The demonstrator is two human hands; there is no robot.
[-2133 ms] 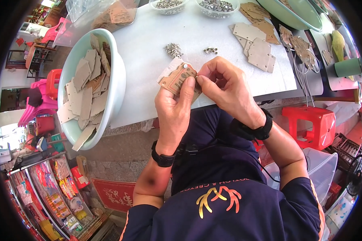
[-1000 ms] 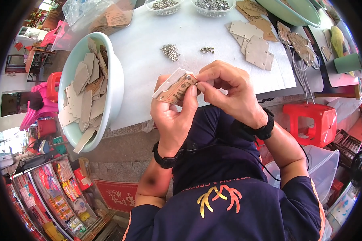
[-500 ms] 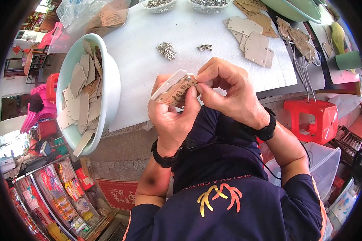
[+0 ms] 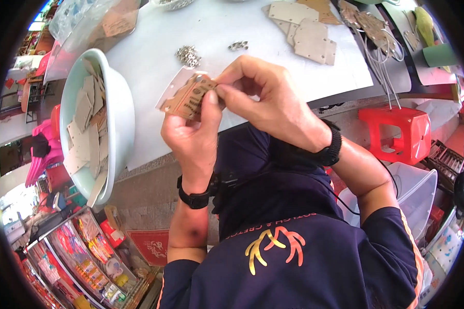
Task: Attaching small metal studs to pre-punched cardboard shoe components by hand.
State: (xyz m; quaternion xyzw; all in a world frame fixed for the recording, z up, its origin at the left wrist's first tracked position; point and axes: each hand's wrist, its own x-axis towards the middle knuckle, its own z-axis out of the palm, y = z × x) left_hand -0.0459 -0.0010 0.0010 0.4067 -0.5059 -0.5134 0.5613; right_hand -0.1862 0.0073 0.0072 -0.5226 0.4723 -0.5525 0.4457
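My left hand (image 4: 191, 141) is closed round the lower edge of thin cardboard pieces (image 4: 189, 98), its thumb pressed on the front one. That piece is brown and printed, with small holes, and a paler one shows behind it. At its right corner the thumb and forefinger of my right hand (image 4: 273, 98) pinch together; what is between them is too small to make out. Just beyond the cardboard lies a heap of small silvery metal fittings (image 4: 188, 55) on the white tabletop (image 4: 154, 38). A smaller cluster of the same fittings (image 4: 237, 45) sits to its right.
At the left stands a pale green basin (image 4: 122, 123) full of loose cardboard pieces (image 4: 83, 110). More flat grey pieces (image 4: 314, 44) are stacked at the far right of the tabletop, near hanging cords (image 4: 384, 77). A red plastic stool (image 4: 397, 131) stands to the right.
My hands have shifted left with the cardboard, which is now turned more toward view. The tabletop things appear further left and higher. My right hand's pinch stays at the cardboard's corner.
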